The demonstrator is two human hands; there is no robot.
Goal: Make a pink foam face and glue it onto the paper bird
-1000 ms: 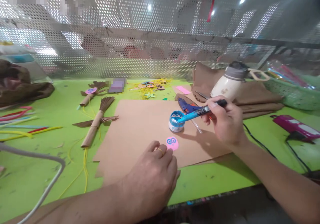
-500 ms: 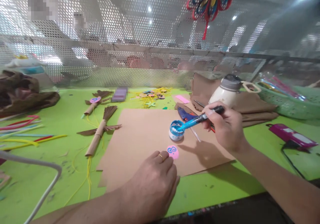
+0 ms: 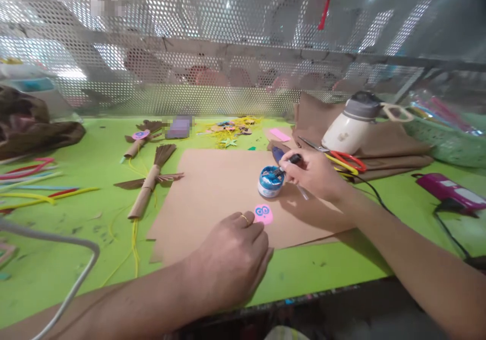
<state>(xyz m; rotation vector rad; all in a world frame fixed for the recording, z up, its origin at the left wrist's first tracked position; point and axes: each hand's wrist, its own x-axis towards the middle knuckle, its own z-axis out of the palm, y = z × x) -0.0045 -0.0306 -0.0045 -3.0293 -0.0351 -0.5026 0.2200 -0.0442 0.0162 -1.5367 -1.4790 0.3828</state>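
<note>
My right hand [image 3: 319,175] grips a marker pen [image 3: 293,161], its black end up and its lower part inside a small jar of blue paint [image 3: 269,190]. The pen's tip is hidden in the jar. My left hand [image 3: 235,254], a thin ring on one finger, rests with curled fingers on the brown paper sheet [image 3: 212,188]. Its fingertips press the left edge of a small pink paper piece [image 3: 265,214] with two blue ringed eyes drawn on it. The jar stands on the sheet, just beyond the pink piece.
Left lie two brown paper-roll figures [image 3: 146,192] and pipe cleaners [image 3: 41,193]. Behind are yellow strands [image 3: 235,127]. A glue gun [image 3: 278,152], scissors [image 3: 347,161], a white bottle [image 3: 347,127] and a green basket [image 3: 448,142] stand right. A white cable [image 3: 85,274] crosses front left.
My right hand has tipped the marker pen more upright and lowered it deeper into the paint jar. The scissors now show behind that hand. My left hand stays at the pink piece. The view has tilted down.
</note>
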